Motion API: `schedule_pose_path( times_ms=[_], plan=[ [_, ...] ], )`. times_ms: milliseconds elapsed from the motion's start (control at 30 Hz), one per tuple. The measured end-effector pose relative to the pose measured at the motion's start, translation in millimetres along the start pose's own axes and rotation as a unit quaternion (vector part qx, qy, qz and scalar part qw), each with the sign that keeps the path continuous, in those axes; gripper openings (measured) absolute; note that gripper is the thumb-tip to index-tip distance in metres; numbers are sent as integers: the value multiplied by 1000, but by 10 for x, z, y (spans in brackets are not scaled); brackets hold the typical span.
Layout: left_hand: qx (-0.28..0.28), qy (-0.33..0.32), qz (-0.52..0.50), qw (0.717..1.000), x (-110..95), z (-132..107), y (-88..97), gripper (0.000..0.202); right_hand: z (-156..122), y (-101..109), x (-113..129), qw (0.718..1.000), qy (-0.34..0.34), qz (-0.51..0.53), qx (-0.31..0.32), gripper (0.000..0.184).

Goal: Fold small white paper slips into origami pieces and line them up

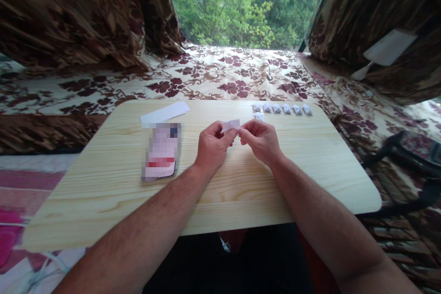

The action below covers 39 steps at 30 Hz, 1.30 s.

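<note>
Both hands hold one small white paper piece (230, 125) just above the middle of a light wooden table (113, 183). My left hand (212, 146) pinches its left end with thumb and fingers closed. My right hand (261, 140) pinches the right end. A row of several small folded white paper pieces (282, 109) lies along the far edge, to the right of my hands, with one more folded piece (258, 116) just behind my right hand.
A phone (161, 151) lies flat to the left of my hands, with a white paper strip (165, 113) beyond it. Patterned floral fabric (220, 76) covers the surface behind the table. Brown curtains hang at both sides of a window.
</note>
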<state>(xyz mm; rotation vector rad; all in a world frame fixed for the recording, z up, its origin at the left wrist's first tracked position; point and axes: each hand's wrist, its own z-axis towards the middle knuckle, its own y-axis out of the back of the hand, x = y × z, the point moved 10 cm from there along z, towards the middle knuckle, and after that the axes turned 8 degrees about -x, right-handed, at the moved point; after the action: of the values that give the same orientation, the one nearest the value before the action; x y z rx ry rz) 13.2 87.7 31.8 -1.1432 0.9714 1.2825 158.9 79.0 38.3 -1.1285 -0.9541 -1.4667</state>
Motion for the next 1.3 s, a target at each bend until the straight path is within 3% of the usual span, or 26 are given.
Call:
schedule_pose_path(
  times_ms=[600,900,1133,1300],
  plan=[
    [-27,-11,64,998,-69,-23,37,17,-28,-18,14,999,8,-30,-9,21],
    [-30,14,54,998,74,17,67,22,-13,-52,-81,999,-45,13,11,7],
    [-12,2,64,998,28,8,38,20,-14,-44,-91,999,-44,7,14,19],
    [-4,-6,92,996,-14,-6,14,20,-2,-25,-91,999,-39,-16,8,16]
  ],
)
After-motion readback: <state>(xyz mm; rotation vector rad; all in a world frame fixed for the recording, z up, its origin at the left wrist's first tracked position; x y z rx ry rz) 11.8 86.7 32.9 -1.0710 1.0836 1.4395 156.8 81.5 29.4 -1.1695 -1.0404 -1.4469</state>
